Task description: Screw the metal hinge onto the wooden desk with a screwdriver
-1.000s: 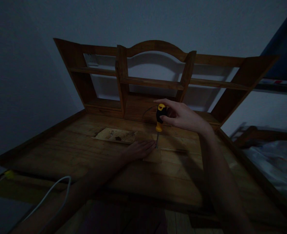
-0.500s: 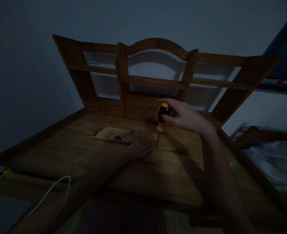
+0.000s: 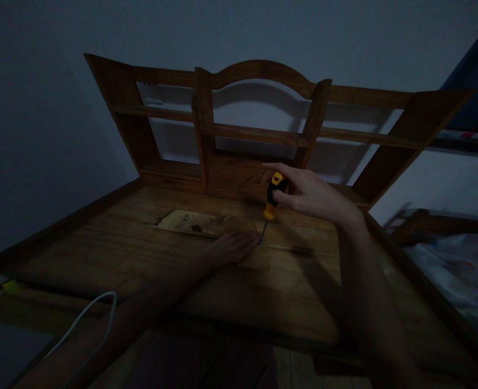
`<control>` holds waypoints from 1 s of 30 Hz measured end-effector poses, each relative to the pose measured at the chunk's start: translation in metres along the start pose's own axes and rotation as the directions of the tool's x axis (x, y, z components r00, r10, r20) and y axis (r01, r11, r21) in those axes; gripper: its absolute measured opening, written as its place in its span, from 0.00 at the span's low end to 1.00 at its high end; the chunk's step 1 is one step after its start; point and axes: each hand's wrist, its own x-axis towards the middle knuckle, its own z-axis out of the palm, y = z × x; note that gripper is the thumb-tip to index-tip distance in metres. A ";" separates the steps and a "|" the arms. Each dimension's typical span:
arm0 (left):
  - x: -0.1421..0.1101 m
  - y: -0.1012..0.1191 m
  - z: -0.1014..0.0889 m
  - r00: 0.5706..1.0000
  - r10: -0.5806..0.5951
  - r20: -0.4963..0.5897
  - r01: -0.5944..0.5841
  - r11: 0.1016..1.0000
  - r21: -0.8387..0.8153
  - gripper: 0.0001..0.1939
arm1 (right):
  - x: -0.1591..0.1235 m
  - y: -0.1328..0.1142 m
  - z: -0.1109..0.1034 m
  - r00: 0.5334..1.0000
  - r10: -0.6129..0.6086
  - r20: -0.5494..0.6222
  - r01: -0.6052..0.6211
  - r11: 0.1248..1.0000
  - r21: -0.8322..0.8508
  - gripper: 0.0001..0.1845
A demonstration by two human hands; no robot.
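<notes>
A yellow and black screwdriver is gripped by its handle in my right hand, thumb and fingers around it. It leans a little to the right, and its shaft runs down to the wooden desk top. At the tip is a small shiny spot, perhaps a screw, too small to make out. My left hand lies flat on the wood with fingers stretched out, their ends right beside the tip. Under and beside those fingers a lighter rectangular patch shows on the desk top.
Behind stands a wooden shelf unit against the wall. Left of my left hand is a pale damaged strip in the desk top. A white cable loops across my left forearm. Plastic-like bundles lie at the right.
The screwdriver's handle has tilted further right while its tip stays at the same place. My right hand has shifted slightly right with it. My left hand has stayed still.
</notes>
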 end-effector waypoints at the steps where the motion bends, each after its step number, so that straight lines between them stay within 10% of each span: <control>1: 0.000 -0.001 0.002 1.000 0.000 0.000 0.000 1.000 0.007 0.26 | 0.000 -0.001 0.000 1.000 0.006 -0.005 -0.006 1.000 0.004 0.30; 21: -0.001 0.001 0.001 0.999 0.001 -0.034 0.003 0.993 0.120 0.24 | 0.001 -0.019 0.007 0.984 0.150 -0.091 -0.170 0.947 -0.273 0.22; 30: -0.001 -0.001 0.004 0.998 0.009 -0.062 -0.003 0.995 0.096 0.23 | 0.001 -0.018 0.003 0.999 0.006 -0.032 -0.007 0.999 -0.038 0.16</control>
